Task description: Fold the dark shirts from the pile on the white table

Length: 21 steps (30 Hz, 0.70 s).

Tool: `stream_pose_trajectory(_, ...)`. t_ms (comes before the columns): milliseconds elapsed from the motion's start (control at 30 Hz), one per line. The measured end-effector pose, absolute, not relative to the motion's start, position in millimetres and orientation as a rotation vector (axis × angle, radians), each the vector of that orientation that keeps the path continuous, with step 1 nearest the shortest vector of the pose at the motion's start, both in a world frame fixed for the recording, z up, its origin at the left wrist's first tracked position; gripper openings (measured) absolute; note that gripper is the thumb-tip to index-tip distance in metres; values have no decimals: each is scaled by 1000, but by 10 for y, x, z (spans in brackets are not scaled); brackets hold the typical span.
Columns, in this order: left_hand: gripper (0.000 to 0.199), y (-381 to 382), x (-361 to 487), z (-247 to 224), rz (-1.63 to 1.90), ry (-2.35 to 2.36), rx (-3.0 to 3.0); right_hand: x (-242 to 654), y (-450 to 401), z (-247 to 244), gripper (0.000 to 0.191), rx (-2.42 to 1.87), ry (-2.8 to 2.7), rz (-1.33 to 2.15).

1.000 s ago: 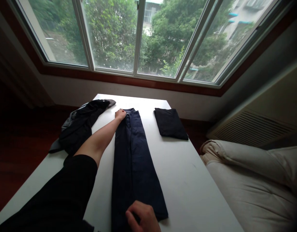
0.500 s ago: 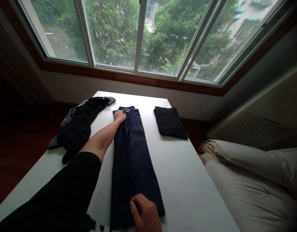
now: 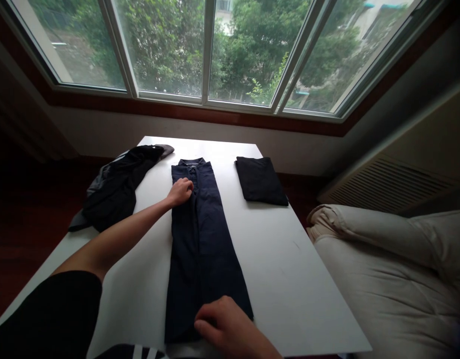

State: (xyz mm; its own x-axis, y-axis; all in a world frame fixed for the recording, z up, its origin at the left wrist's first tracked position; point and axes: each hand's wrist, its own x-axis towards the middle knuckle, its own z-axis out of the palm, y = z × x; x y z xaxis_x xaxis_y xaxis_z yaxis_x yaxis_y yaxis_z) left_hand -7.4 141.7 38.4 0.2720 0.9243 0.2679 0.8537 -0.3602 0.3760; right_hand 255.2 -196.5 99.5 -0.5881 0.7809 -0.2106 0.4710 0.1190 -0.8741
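Navy trousers (image 3: 211,224) lie lengthwise on the white table (image 3: 289,279), with the waistband at the far end and the legs toward me. My left hand (image 3: 181,191) is over the upper part, just below the waistband, its fingers curled in; no cloth shows in its grasp. Near the leg ends, my right hand (image 3: 224,319) hovers over or rests on the fabric; whether it touches I cannot tell. Its fingers are bent and the thumb stands apart, with nothing between them.
A folded black garment (image 3: 261,180) lies at the table's far right. Loose dark clothing (image 3: 117,192) is heaped along the left edge, next to a grey cap brim (image 3: 167,150). A beige sofa (image 3: 379,269) stands right of the table, and a window (image 3: 200,50) is behind it.
My left hand has slid from the waistband a little toward me, while the trousers stay in place. The right hand has shifted slightly left. The view has tilted down slightly.
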Motion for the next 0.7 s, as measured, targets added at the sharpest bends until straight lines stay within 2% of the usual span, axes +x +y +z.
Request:
stream_pose_trajectory(233,43,1167,-28,256,627,1523,2504,2530,-1965,982,20,-1253,-2036,1440)
stream_pose_trajectory(500,40,1384,-119,252,569,1340,2498,2311,-1915,730,10,-1169,-2220,880)
stream_pose_trajectory(700,35,1398,-166,316,655,1362,2429,2325,-1941,570,9,-1189,-2304,823)
